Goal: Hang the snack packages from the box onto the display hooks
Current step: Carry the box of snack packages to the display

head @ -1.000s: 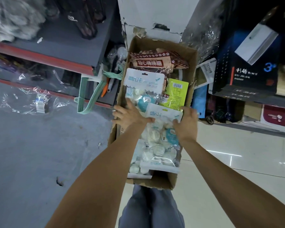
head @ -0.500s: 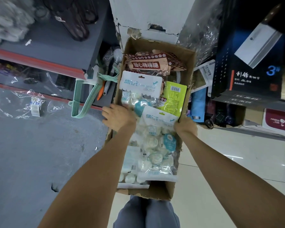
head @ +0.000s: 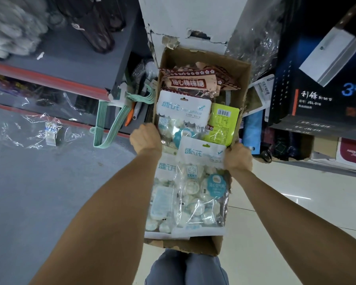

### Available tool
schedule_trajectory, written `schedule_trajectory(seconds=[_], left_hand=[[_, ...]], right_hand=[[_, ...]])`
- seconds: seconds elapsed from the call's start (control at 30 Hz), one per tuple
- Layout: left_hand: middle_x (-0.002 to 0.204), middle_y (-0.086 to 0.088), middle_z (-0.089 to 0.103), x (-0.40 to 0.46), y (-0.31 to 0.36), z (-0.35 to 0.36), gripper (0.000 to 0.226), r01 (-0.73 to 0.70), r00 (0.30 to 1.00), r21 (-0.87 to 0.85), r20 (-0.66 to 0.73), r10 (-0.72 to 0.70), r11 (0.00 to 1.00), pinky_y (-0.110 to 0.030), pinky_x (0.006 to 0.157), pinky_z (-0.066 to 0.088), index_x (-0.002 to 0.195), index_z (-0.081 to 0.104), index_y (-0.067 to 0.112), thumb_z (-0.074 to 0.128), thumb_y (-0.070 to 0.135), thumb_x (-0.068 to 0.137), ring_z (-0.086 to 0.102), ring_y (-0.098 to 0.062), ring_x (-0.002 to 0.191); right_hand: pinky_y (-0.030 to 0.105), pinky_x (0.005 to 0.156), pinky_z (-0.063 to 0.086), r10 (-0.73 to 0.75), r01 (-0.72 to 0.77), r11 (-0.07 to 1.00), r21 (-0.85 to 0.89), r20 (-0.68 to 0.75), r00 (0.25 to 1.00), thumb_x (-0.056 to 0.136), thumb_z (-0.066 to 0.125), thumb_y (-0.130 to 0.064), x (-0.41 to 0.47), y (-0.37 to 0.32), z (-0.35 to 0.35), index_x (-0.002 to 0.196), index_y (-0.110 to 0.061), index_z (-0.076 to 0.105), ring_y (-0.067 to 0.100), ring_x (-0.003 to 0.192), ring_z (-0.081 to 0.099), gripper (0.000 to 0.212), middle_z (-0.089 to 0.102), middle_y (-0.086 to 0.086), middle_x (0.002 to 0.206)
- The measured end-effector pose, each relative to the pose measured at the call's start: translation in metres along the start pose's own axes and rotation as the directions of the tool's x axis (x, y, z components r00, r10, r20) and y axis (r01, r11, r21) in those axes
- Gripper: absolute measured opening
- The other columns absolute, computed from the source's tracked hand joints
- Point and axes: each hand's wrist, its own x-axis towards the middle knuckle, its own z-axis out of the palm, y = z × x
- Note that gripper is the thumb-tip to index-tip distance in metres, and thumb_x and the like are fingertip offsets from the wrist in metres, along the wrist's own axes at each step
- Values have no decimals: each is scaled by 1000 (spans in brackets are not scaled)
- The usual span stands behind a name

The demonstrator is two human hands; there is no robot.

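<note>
Box (head: 201,60) sits ahead of the knees (head: 186,268), on the floor (head: 275,202) between two shelves. Snack packages (head: 197,182) lie stacked inside it. Left hand (head: 145,138) on the box's left wall, right hand (head: 237,158) on its right. Hangers (head: 111,122) hang from the left shelf (head: 70,64); knife box (head: 317,89) on the right shelf (head: 317,130)

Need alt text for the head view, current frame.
Both hands, left hand and right hand, grip the side walls of a cardboard box full of snack packages, held between store shelves.
</note>
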Motion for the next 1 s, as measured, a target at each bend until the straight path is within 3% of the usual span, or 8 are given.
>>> schedule_trajectory(seconds=[0.17,0.5,0.77,1.0], left_hand=[[101,-14,67,-22,-5,-4,26,-36,998,39,53,34,999,-31,63,40,104,63,-1,39,8,99,65,-28,93],[109,-14,66,-110,-54,-13,24,-73,994,29,89,70,997,-34,76,49,112,61,3,42,10,98,63,-29,100],[114,-15,63,-211,-118,-13,27,-137,987,18,92,135,990,-35,83,48,112,60,3,37,10,99,60,-31,106],[120,-15,60,-297,-144,-57,27,-251,964,68,106,243,966,-39,85,49,118,60,5,43,12,98,57,-32,111]], right_hand=[[37,74,42,-38,38,999,1,39,999,96,42,-12,-21,16,-9,106,10,57,41,103,56,28,60,29,110],[38,80,46,-36,44,997,-67,123,992,97,42,-15,-115,57,-27,109,6,57,40,104,56,29,60,26,112],[35,75,43,26,-24,998,-55,28,999,97,37,-9,-239,92,-27,111,2,58,36,102,58,27,60,22,112],[32,72,41,139,-140,990,-28,-17,990,94,39,-10,-349,133,-60,108,-3,60,34,99,60,27,63,19,110]])
